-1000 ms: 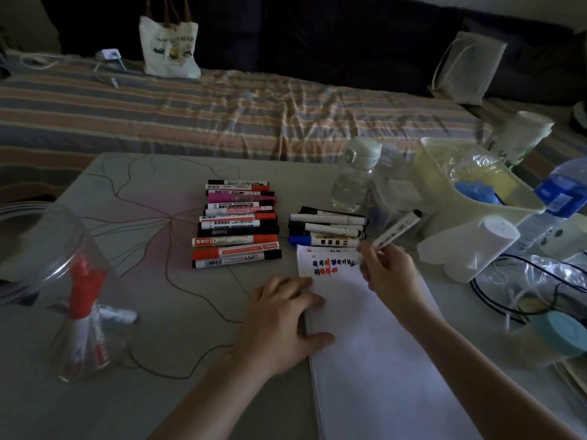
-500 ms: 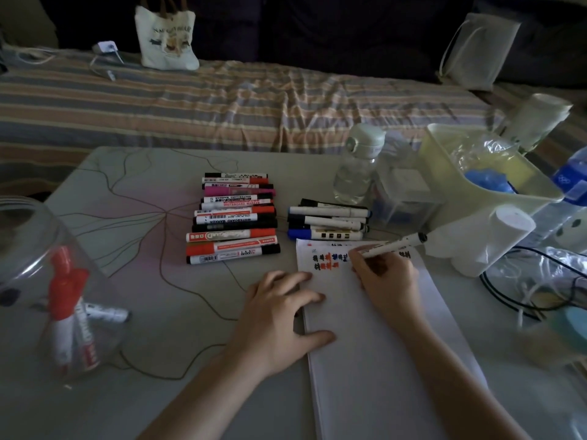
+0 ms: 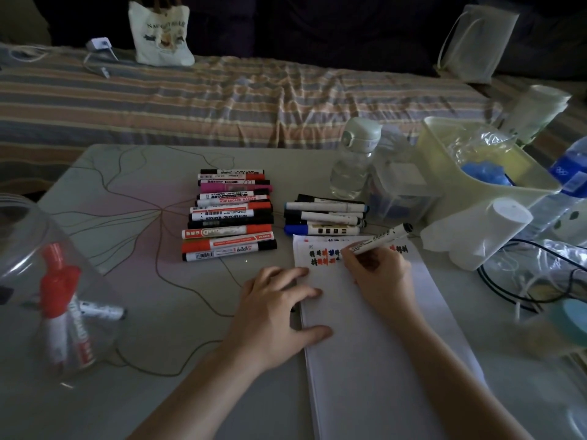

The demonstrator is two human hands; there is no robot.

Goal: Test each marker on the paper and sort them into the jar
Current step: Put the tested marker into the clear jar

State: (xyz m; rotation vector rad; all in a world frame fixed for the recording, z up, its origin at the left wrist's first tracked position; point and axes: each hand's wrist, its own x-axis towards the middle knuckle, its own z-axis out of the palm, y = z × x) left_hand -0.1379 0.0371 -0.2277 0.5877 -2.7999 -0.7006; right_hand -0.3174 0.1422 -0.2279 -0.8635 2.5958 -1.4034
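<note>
Room: dim; striped bedcover (image 3: 222,100) behind a pale table (image 3: 133,281) printed with thin curving brown lines.
Background: cream tote bag (image 3: 162,33) on the bed, printed lettering too blurred to read; pale drawstring bag (image 3: 476,42) at far right.
Paper: white pad (image 3: 381,360) lying on the table at centre-right, small marks in black, red and blue along its top edge.
Right hand: (image 3: 381,277) closed around a white marker (image 3: 381,239), black end angled up to the right, tip down at the top of the paper.
Left hand: (image 3: 273,309) flat, fingers spread, pressed on the pad's left edge, holding nothing.
Main marker stack: (image 3: 228,214) side by side left of the pad's top; red, black and one pink; "WHITEBOARD MARKER" legible on several barrels, "MARKER" on another, barcodes on two.
Second group: (image 3: 324,217) smaller cluster of white-barrelled markers with black and blue caps, just above the pad.
Jar: clear jar (image 3: 41,281) at far left, holding a few markers (image 3: 60,312), among them red-capped ones standing tilted; printing on one barrel warped by the plastic.
Right side clutter: clear water bottle (image 3: 352,160), pale yellow bin (image 3: 476,173), blue-labelled bottle (image 3: 568,179), paper roll (image 3: 482,236), black cables (image 3: 524,281).
</note>
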